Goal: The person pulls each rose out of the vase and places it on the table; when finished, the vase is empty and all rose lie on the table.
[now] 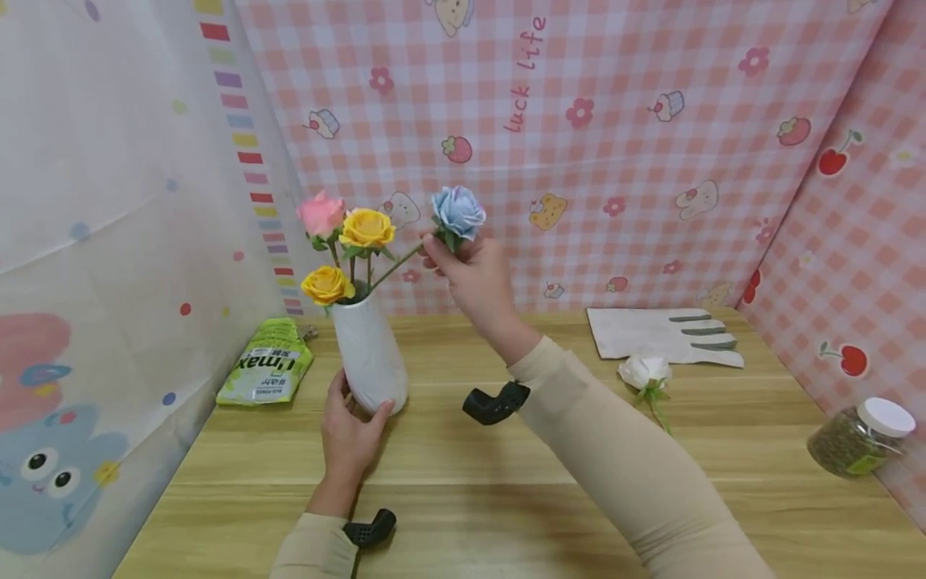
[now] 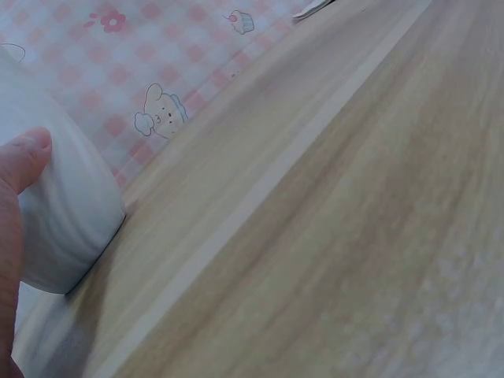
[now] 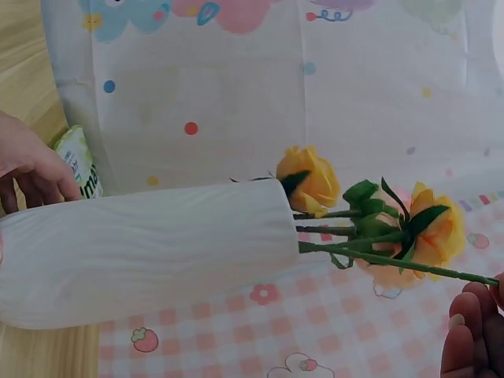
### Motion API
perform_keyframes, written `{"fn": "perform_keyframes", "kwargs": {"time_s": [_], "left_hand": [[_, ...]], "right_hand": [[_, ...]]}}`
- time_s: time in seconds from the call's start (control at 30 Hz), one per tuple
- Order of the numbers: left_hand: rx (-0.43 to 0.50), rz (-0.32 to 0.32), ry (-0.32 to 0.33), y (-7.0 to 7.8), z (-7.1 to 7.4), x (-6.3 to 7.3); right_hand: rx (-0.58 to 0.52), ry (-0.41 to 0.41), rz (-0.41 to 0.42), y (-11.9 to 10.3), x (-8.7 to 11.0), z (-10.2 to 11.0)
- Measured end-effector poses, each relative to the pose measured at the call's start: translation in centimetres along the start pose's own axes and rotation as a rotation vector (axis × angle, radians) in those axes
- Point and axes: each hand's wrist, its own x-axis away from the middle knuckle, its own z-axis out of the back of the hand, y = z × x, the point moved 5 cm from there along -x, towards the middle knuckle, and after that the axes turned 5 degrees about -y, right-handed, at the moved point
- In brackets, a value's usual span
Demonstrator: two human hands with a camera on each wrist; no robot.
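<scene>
My left hand (image 1: 352,441) wraps the lower part of the white vase (image 1: 370,354), which stands on the wooden table (image 1: 434,498). Above it, my right hand (image 1: 479,280) pinches the blue rose (image 1: 459,212) by its stem, just under the bloom, the stem slanting into the vase's mouth beside two yellow roses (image 1: 367,228) and a pink rose (image 1: 321,214). Off to the right lies a white rose (image 1: 646,372), with a white glove (image 1: 640,334) behind it.

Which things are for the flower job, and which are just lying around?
Flower job:
white vase, gripped by the left hand
blue rose, pinched by the right hand
pink rose, two yellow roses, in the vase
perhaps the white rose

Just lying about:
green packet
glove
lidded jar
</scene>
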Motion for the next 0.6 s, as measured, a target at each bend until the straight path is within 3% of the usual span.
{"fn": "perform_keyframes", "kwargs": {"time_s": [0.2, 0.33, 0.43, 0.6], "left_hand": [[0.006, -0.008, 0.012, -0.1, 0.1, 0.0], [0.014, -0.009, 0.014, -0.2, 0.2, 0.1], [0.028, -0.004, 0.009, -0.2, 0.2, 0.1], [0.040, -0.009, -0.002, -0.1, 0.1, 0.0]], "right_hand": [[0.036, -0.028, -0.042, -2.0, 0.5, -0.3], [0.099, -0.046, 0.003, -2.6, 0.7, -1.4], [0.093, -0.050, 0.047, -2.8, 0.8, -1.9], [0.026, -0.009, 0.054, -2.7, 1.0, -1.5]]}}
